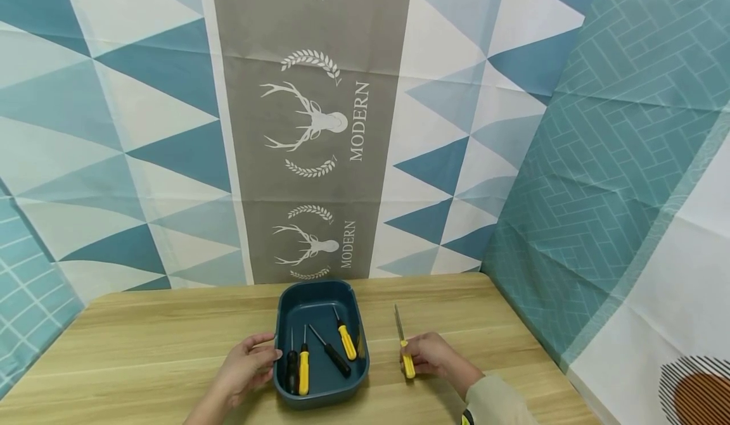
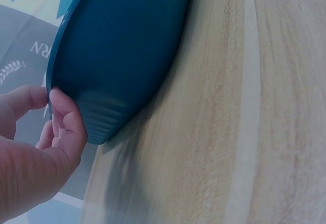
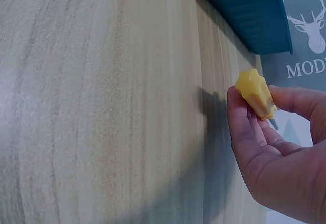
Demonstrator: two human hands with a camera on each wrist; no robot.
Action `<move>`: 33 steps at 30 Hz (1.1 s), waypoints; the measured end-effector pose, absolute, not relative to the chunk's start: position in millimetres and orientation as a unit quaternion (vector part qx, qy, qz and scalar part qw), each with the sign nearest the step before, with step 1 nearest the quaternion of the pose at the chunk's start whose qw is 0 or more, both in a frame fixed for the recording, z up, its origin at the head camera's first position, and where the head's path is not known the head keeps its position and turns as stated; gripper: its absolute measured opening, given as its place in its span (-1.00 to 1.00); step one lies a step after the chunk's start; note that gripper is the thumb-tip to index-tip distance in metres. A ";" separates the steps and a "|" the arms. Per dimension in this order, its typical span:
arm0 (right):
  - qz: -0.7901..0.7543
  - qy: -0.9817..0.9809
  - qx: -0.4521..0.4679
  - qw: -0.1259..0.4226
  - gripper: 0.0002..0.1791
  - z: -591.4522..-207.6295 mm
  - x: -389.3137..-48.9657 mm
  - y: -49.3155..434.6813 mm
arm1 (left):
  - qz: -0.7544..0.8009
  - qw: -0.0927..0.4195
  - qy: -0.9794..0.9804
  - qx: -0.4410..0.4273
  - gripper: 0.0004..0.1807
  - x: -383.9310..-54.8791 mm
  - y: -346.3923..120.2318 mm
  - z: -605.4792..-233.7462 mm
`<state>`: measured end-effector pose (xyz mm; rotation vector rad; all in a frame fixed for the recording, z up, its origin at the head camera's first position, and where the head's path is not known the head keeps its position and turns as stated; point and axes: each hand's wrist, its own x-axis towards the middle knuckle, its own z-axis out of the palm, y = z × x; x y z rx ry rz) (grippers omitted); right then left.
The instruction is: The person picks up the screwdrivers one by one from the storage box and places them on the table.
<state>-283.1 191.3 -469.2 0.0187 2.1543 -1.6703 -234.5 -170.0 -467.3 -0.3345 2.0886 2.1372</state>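
A dark blue plastic bin stands on the table with several screwdrivers lying in it, some with yellow handles and some with black. My left hand pinches the bin's left rim between thumb and fingers, and the left wrist view shows this grip on the rim close up. To the right of the bin, my right hand holds a screwdriver by its yellow handle, its metal shaft pointing toward the wall. The right wrist view shows the handle's end between thumb and fingers, above the table.
Inside the bin lie a yellow screwdriver and a black one side by side at the left, another black one mid-bin and a yellow one at the right. Patterned cloth hangs behind the wood-grain table.
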 end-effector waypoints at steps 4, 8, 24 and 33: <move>-0.599 0.773 0.011 0.209 -0.53 -472.3 -284.2 191.0 | 0.710 0.065 0.693 -0.112 -0.41 -234.7 -169.7 -468.4; -0.596 0.776 0.012 0.206 -0.54 -472.9 -283.9 190.1 | 0.711 0.066 0.691 -0.114 -0.41 -235.7 -170.1 -469.6; -0.587 0.784 0.024 0.199 -0.55 -475.5 -285.5 187.6 | 0.711 0.063 0.690 -0.124 -0.43 -236.6 -170.2 -471.5; -0.588 0.783 0.020 0.200 -0.58 -476.9 -286.8 186.4 | 0.710 0.061 0.690 -0.124 -0.44 -236.5 -169.9 -471.9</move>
